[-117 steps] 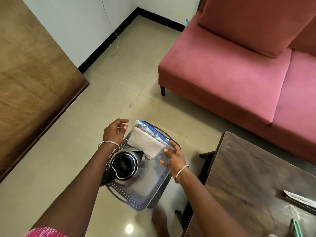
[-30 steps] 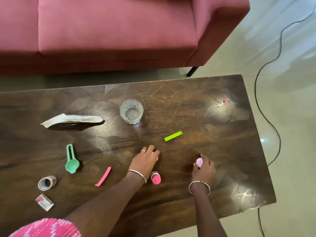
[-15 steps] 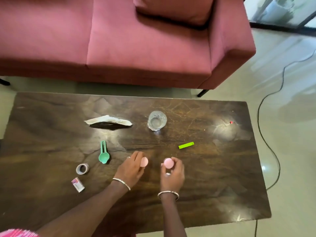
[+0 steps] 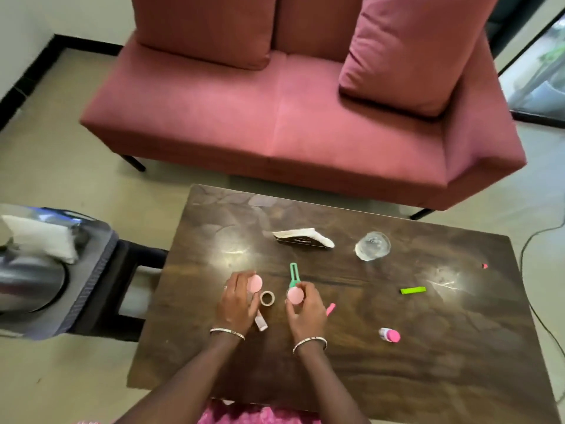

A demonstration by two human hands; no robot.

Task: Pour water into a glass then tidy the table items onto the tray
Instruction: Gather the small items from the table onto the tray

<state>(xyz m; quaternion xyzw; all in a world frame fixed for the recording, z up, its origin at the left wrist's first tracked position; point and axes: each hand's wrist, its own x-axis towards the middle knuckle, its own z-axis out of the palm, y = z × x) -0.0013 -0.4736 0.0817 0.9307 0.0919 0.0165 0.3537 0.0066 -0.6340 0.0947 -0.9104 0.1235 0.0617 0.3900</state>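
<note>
Lying well off to the left of both grips, beyond the table (image 4: 428, 377) end, the tray (image 4: 91, 276) is the drop point, so the carry likely runs leftward, left hand (image 4: 237, 304) nearer. Left hand pinches the left pink disc (image 4: 254, 283) at its fingertips; right hand (image 4: 304, 312) pinches the right pink disc (image 4: 295, 295), fingers curled round it. Tape roll (image 4: 267, 298) sits on the table just between the two grips, held by neither.

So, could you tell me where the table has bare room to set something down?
The table's far left corner, left of the white paper packet, is bare. So is the near right stretch beyond the pink-capped bottle. It's crowded around the left hand and right hand, each holding a pink disc, by the tape roll and green scoop.
</note>
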